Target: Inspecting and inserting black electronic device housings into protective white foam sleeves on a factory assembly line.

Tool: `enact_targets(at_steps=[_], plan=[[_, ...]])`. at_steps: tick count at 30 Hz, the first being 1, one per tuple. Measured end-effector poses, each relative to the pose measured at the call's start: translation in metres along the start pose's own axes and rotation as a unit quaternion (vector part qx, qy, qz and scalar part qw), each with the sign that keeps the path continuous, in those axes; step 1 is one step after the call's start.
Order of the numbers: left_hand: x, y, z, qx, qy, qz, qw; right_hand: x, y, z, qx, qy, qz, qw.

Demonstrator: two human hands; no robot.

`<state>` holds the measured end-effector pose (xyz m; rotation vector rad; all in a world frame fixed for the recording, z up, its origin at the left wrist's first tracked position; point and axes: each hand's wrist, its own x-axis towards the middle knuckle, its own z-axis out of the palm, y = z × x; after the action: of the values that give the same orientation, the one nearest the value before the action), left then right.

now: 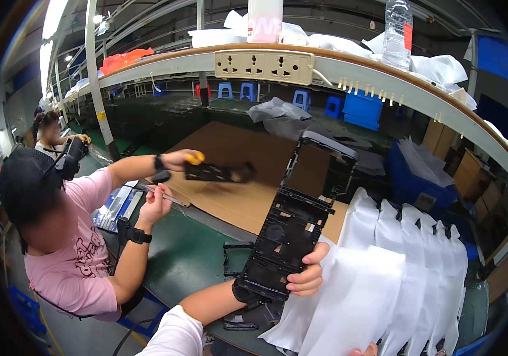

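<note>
My left hand [308,272] grips a long black plastic frame [289,231] by its lower part, fingers wrapped over the right edge. The frame stands tilted upward, with an open window at its top and a ribbed, slotted body below. At the lower edge, only fingertips of my right hand [365,350] show, closed on the end of a white foam bag [354,302]. This bag lies in front of a row of similar white foam bags [420,261]. Small black plastic pieces [239,258] rest on the green table beside my left forearm.
At left, a person in a pink shirt [79,255] holds a blurred black part [218,172] and a thin metal tool [168,194]. Brown cardboard [230,204] covers part of the green table [182,243]. Overhead runs a shelf with a socket strip [264,64]; blue crates [420,181] stand right.
</note>
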<state>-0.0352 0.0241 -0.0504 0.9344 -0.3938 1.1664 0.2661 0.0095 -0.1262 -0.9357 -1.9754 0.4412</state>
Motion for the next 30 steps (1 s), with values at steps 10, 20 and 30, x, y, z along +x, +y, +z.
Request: enact_targets(at_steps=[10,20,30], plan=[[0.0,0.0,0.018,0.01,0.076,0.017,0.997,-0.009,-0.01,-0.007,0.249,0.29,0.177,0.907],[0.003,0.016,0.056,0.155,0.196,-0.009,0.968,0.006,-0.028,-0.032,0.299,-0.262,-0.058,0.916],[-0.078,0.07,0.091,0.594,0.658,0.032,0.462,0.012,-0.039,-0.006,0.36,-0.478,-0.078,0.797]])
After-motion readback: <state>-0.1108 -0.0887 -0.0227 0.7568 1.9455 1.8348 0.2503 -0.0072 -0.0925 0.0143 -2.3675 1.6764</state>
